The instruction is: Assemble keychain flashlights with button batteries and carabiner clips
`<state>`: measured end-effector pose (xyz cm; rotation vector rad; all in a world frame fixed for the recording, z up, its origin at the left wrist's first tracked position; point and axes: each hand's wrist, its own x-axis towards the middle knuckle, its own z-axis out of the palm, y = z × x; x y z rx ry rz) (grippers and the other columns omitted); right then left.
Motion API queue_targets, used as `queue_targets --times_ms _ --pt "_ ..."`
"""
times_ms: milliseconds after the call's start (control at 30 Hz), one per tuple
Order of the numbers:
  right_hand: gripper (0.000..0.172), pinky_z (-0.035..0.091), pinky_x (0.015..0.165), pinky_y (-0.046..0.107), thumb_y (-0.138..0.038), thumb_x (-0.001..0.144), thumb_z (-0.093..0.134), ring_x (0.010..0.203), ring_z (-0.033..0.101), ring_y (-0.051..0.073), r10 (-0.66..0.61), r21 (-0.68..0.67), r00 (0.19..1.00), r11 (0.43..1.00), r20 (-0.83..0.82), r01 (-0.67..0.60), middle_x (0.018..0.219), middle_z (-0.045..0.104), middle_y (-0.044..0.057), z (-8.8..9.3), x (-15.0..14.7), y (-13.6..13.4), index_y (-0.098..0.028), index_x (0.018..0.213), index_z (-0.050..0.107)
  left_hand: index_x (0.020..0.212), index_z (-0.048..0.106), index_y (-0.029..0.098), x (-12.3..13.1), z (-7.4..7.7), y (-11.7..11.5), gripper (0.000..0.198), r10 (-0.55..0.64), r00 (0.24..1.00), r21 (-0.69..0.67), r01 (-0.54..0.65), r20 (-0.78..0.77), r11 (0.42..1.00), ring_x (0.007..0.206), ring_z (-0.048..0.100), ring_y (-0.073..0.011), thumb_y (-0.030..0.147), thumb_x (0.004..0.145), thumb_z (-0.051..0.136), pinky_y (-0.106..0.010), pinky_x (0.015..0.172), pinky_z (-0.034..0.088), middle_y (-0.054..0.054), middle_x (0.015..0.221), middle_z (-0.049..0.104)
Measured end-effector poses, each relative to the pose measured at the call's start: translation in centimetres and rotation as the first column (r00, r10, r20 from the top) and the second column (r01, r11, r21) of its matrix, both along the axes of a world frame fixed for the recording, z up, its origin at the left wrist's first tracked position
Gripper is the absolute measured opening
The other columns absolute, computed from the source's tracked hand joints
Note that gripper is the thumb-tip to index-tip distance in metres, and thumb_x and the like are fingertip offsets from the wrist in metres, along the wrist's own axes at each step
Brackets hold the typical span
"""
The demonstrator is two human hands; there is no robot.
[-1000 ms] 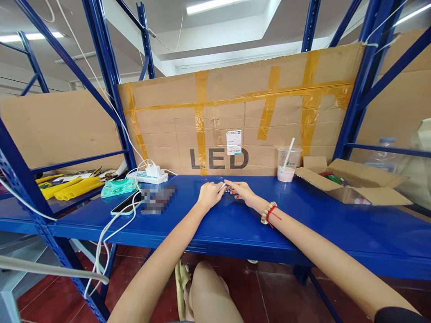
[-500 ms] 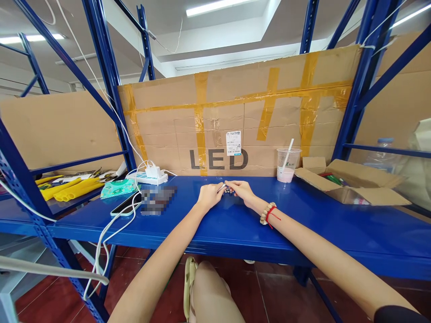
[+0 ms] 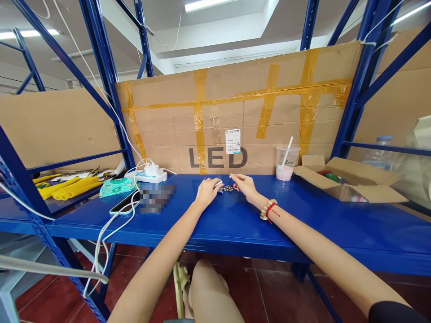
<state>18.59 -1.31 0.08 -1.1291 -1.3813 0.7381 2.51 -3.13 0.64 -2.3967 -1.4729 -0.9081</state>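
Note:
My left hand (image 3: 206, 192) is closed around a small silvery-white piece (image 3: 218, 183) that shows at its fingertips; its exact kind is too small to make out. To its right, my right hand (image 3: 245, 185) pinches a tiny shiny bit (image 3: 230, 176) between thumb and finger. The two hands are a short way apart. Between and just below them, a cluster of small metallic parts (image 3: 228, 189) with a touch of red lies on the blue shelf top (image 3: 235, 224), partly hidden by the right fingers. A beaded bracelet (image 3: 268, 210) circles my right wrist.
Left are a phone (image 3: 124, 203), a blurred-out item (image 3: 156, 198), a green packet (image 3: 116, 187), a white power strip (image 3: 146, 176) with cables, and yellow tubes (image 3: 77, 187). A drink cup (image 3: 284, 167) and an open carton (image 3: 350, 181) stand right. Cardboard (image 3: 218, 121) closes the back.
My hands have parted from a close meeting over the small parts. The left moved slightly left, and more of the metallic cluster now shows between them.

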Motion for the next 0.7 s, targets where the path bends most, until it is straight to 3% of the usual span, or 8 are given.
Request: queue_targets --times_ms 233,467,700 --pt "0.027 0.044 0.056 0.024 -0.039 0.075 0.055 0.064 0.059 0.014 -0.050 0.106 0.946 0.994 0.322 0.016 0.080 0.069 0.004 -0.2 0.2 -0.3 -0.017 0.084 0.069 0.100 0.054 0.025 -0.2 0.0 0.2 0.020 -0.027 0.994 -0.099 0.017 -0.106 0.995 0.088 0.057 -0.0173 0.035 0.083 0.054 -0.029 0.082 0.036 0.001 0.086 0.067" --pt "0.015 0.040 0.064 0.025 -0.033 0.076 0.057 0.078 0.059 0.015 -0.065 0.162 0.772 0.985 0.633 -0.050 0.086 0.069 -0.001 0.0 0.1 -1.2 -0.025 0.077 0.070 0.090 0.062 0.023 -0.3 -0.2 0.4 0.013 -0.065 0.986 -0.115 0.048 -0.152 0.992 0.091 0.057 -0.0163 0.031 0.084 0.053 -0.028 0.080 0.035 0.001 0.095 0.064" --pt "0.018 0.040 0.065 0.025 -0.030 0.080 0.054 0.086 0.060 0.017 -0.121 0.146 0.632 0.989 0.766 0.012 0.095 0.069 0.000 0.3 0.5 -1.5 -0.026 0.085 0.071 0.092 0.067 0.024 -0.7 -0.5 1.1 0.016 -0.042 0.987 -0.102 0.026 -0.158 0.994 0.092 0.054 -0.0176 0.031 0.082 0.056 -0.029 0.079 0.037 -0.001 0.096 0.058"
